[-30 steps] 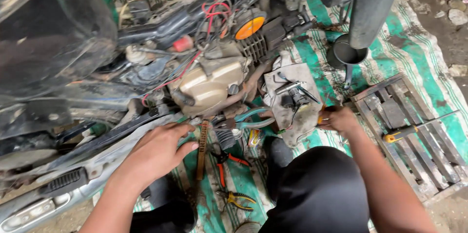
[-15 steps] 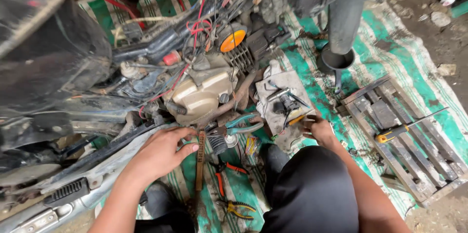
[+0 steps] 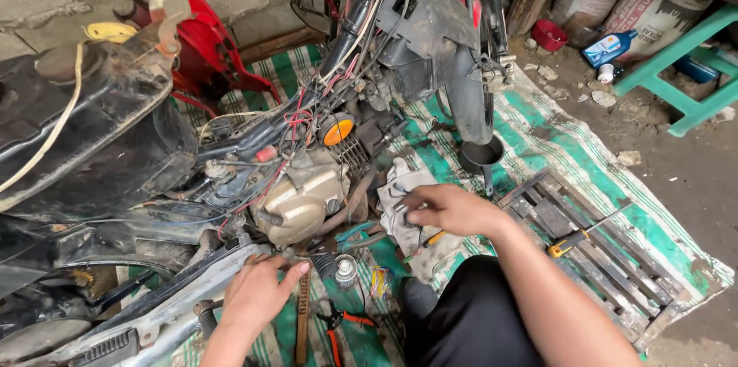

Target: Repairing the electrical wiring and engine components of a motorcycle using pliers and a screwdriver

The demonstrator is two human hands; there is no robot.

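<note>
The left hand (image 3: 257, 298) rests open under the motorcycle engine (image 3: 300, 198); the right hand (image 3: 446, 209), its grip unclear, reaches the grey engine cover (image 3: 403, 217), likely mid-disassembly.

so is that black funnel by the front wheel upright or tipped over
Upright. The black funnel stands mouth up, its spout pointing down onto the striped mat, just beyond the right hand.

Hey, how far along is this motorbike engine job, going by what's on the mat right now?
Done: the bike is stripped, with wiring and the tan metal engine casing exposed.

In hand: the right hand grips a small metal part over the grey engine cover on the green striped mat; the left hand rests on the frame below the engine.

Left: that cover is off, and the orange-handled pliers and yellow-handled screwdriver lie out.
</note>
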